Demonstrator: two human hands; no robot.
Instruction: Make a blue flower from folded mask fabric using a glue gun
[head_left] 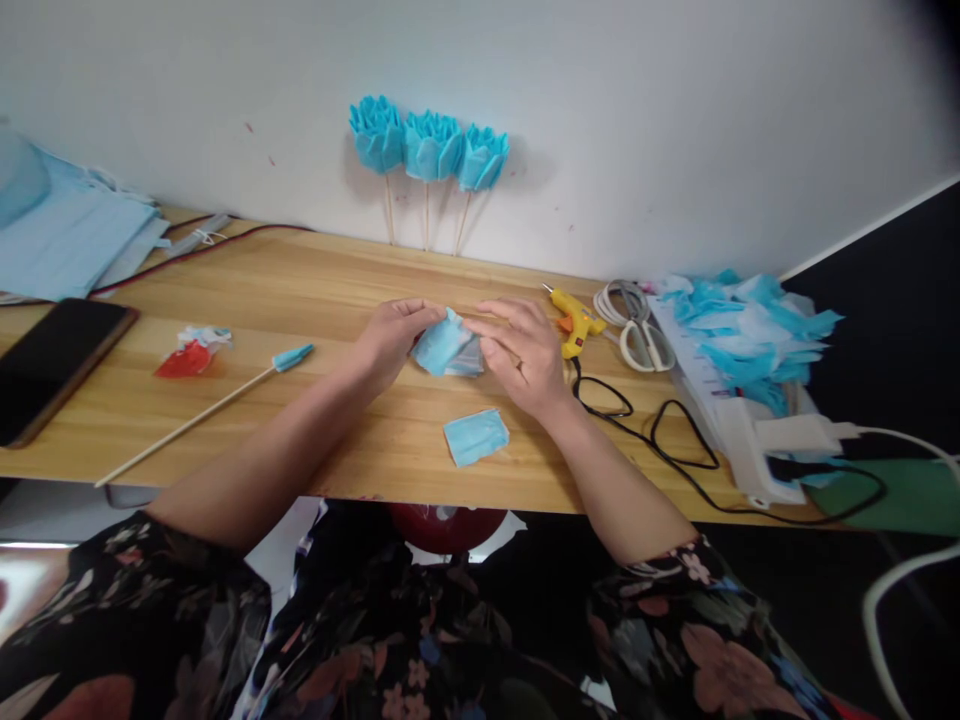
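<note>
Over the middle of the wooden table, a small light-blue piece of thin mask-like fabric (pixel 437 350) is between my two hands. My left hand (pixel 388 342) pinches its upper left edge between thumb and fingers. On the other side my right hand (pixel 525 352) has its thumb and index finger closed at the piece's right edge. Part of the fabric looks paler and folded under. Nearer to me lies another blue fabric rectangle (pixel 476 437), flat on the wood. To the left rests a thin wooden stick (pixel 187 427) with a blue wrapped tip (pixel 292 358).
Three blue fabric flowers (pixel 433 145) on sticks lean against the wall. A yellow glue gun (pixel 574 320), scissors (pixel 646 345), a power strip (pixel 754 465) and a heap of blue scraps (pixel 750 325) are right. Left are a phone (pixel 64 365), red-white wrapper (pixel 191 355) and blue sheets (pixel 75 230).
</note>
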